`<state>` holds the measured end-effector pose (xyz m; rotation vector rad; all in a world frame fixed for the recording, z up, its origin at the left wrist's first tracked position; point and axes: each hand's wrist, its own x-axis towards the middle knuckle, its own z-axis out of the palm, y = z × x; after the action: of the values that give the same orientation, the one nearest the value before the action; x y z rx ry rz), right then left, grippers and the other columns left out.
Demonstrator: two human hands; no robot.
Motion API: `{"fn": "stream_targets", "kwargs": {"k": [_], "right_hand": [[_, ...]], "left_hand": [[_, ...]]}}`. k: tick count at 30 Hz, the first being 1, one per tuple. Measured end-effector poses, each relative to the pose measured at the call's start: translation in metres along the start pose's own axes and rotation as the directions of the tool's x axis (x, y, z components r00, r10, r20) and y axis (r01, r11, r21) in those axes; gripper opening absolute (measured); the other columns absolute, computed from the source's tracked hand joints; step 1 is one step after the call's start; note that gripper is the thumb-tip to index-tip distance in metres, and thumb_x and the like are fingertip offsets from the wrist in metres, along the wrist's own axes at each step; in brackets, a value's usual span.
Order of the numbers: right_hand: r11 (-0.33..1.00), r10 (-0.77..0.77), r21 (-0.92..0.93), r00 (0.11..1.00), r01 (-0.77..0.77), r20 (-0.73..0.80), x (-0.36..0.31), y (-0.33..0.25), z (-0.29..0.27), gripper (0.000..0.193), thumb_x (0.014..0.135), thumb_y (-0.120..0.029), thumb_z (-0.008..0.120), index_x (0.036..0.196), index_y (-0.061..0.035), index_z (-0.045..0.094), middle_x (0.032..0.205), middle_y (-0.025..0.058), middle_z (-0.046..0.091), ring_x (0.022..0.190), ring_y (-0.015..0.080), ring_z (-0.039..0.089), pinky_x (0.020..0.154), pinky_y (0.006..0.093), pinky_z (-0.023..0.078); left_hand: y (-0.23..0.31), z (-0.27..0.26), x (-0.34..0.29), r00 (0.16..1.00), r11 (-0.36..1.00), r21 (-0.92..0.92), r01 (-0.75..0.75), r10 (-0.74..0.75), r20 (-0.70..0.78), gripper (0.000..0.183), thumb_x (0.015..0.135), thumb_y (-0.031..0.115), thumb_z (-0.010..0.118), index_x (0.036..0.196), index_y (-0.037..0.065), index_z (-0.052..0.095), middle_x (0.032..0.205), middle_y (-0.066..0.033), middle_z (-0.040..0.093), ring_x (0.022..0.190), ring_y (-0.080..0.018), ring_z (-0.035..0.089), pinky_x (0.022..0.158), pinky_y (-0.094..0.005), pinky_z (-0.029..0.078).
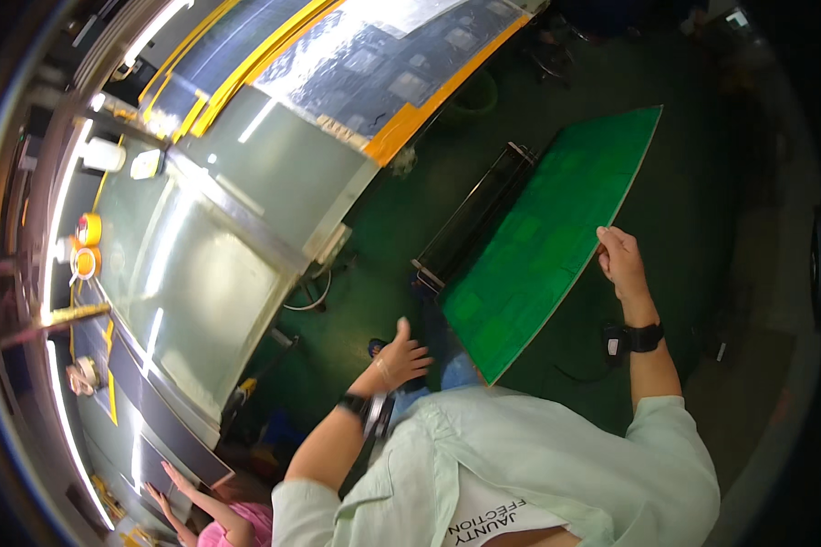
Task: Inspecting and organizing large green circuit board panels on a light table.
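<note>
Green board (547, 242): a large flat green panel with a pale edge, held up above the dark green floor (401, 210) and tilted, its far corner toward the upper right.
Right hand (618, 260): gripped the board's right edge, fingers curled onto the rim; a black band sat on the wrist.
Left hand (401, 356): fingers spread and loose, under or just beside the board's lower left edge; contact could not be told.
Black frame (472, 219): a long dark rail-like piece lay beside the board's left edge, on the floor side.
Work table (201, 273): a wide grey glossy surface stood to the left, well apart from the board.
Yellow tape rolls (88, 244): two sat near the table's far left rim.
Other person (233, 524): a pink sleeve and hands showed at the lower left, by the table's end.
</note>
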<state>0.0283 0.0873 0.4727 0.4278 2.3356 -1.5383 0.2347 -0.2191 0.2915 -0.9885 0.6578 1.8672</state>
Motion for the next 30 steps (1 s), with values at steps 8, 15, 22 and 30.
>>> {"fn": "stream_targets", "kwargs": {"k": [8,15,22,30], "right_hand": [[0.973,-0.229,-0.034,0.967,0.227,-0.112,-0.142,-0.038,-0.004,0.029,0.084,-0.024,0.047,0.059,-0.0098,0.043,0.046,-0.0040,0.035,0.034,0.0018,0.027,0.030,0.0175,0.016],[0.908,-0.408,-0.019,0.872,0.419,-0.270,-0.217,-0.052,-0.004,0.031,0.085,-0.027,0.047,0.059,-0.0118,0.041,0.044,-0.0037,0.034,0.033,0.0029,0.026,0.030,0.0183,0.017],[0.860,-0.503,0.043,0.858,0.509,-0.100,-0.232,-0.048,0.047,0.033,0.087,-0.032,0.044,0.062,-0.0094,0.041,0.047,-0.0014,0.037,0.037,0.0051,0.033,0.033,0.0188,0.024],[0.790,-0.614,0.135,0.771,0.599,0.168,-0.244,-0.056,0.118,0.031,0.090,-0.025,0.036,0.067,-0.0058,0.042,0.048,0.0013,0.040,0.039,0.0088,0.039,0.036,0.0217,0.032]], "left_hand": [[-0.024,0.070,0.051,0.986,0.951,-0.272,-0.149,0.165,0.037,0.067,0.080,0.056,0.036,0.116,0.000,0.041,0.115,-0.0141,0.047,0.105,-0.0243,0.044,0.089,-0.0367,0.035],[0.016,0.092,-0.039,0.606,0.676,-0.025,-0.736,0.642,-0.471,0.048,0.082,0.039,0.046,0.101,-0.005,0.049,0.091,-0.0131,0.055,0.080,-0.0192,0.051,0.073,-0.0298,0.040],[0.022,0.051,-0.148,0.131,0.251,0.143,-0.957,0.818,-0.560,0.036,0.084,0.026,0.049,0.100,-0.006,0.046,0.090,-0.0108,0.055,0.080,-0.0141,0.051,0.072,-0.0249,0.040],[-0.001,-0.026,-0.189,-0.181,-0.054,0.213,-0.976,0.748,-0.638,0.034,0.085,0.017,0.049,0.107,-0.007,0.039,0.101,-0.0133,0.053,0.092,-0.0163,0.051,0.081,-0.0256,0.039]]}}
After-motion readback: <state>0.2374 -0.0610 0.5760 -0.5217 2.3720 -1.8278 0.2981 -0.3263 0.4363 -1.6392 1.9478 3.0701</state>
